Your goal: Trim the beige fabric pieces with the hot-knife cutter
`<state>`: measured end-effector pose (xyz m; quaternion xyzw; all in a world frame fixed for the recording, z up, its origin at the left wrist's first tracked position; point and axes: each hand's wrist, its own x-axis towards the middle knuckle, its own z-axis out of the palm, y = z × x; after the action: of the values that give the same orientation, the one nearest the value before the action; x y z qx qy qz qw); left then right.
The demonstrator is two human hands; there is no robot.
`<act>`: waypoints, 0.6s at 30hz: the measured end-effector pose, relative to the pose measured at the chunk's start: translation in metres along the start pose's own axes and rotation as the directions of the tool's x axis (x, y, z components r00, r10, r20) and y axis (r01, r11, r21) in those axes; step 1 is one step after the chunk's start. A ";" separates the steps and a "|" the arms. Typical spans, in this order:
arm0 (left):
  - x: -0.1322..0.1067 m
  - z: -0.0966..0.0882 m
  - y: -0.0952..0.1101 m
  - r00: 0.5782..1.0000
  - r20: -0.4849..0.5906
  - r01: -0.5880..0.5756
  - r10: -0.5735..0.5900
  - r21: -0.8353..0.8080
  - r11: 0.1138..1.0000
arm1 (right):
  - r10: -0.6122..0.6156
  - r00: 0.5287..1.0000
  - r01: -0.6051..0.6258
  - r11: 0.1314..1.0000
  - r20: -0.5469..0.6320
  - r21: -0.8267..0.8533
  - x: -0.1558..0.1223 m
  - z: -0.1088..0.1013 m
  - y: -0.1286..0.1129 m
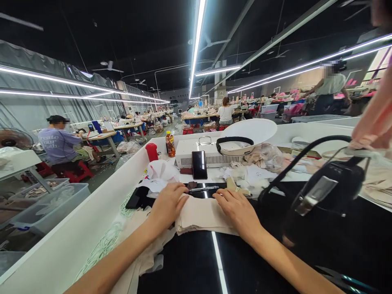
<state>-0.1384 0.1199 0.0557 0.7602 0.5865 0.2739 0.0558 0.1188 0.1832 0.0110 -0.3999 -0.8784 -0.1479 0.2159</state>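
A stack of beige fabric pieces (200,214) lies on the glossy black tabletop in front of me. My left hand (168,204) grips its left edge, with fingers curled over the top. At the right edge, my right hand (237,208) holds the stack in the same way, fingertips on its far corner. Just beyond the stack lies a pen (203,189). A phone (199,164) leans upright behind the pen. Loose beige cloth (147,253) lies beneath and beside my left forearm.
A black device with a metal plate (315,196) stands at right, partly blurred. Behind the phone sits a white vented box (186,155) with a headband (234,145) on it. A drink bottle (170,144) and green cord (104,249) are at left. Other people work farther off.
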 end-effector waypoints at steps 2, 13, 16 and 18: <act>-0.007 0.009 0.007 0.992 0.082 -0.098 0.097 0.002 0.995 | -0.076 0.997 0.076 0.997 0.005 -0.012 -0.003 0.000 -0.006; -0.032 -0.022 -0.007 0.986 0.167 -0.016 0.004 0.071 0.997 | -0.111 0.993 0.105 0.989 -0.051 -0.103 -0.031 0.001 0.000; -0.060 -0.059 -0.009 0.988 0.103 0.102 -0.114 0.122 0.987 | -0.160 0.983 0.152 0.985 -0.086 -0.087 -0.040 -0.004 -0.006; -0.085 -0.078 -0.012 0.973 0.064 0.206 -0.220 0.169 0.964 | -0.191 0.976 0.184 0.980 -0.102 -0.071 -0.046 -0.007 -0.011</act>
<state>-0.2004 0.0266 0.0864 0.7053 0.6823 0.1863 0.0476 0.1393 0.1433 -0.0070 -0.3130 -0.8943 -0.2160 0.2357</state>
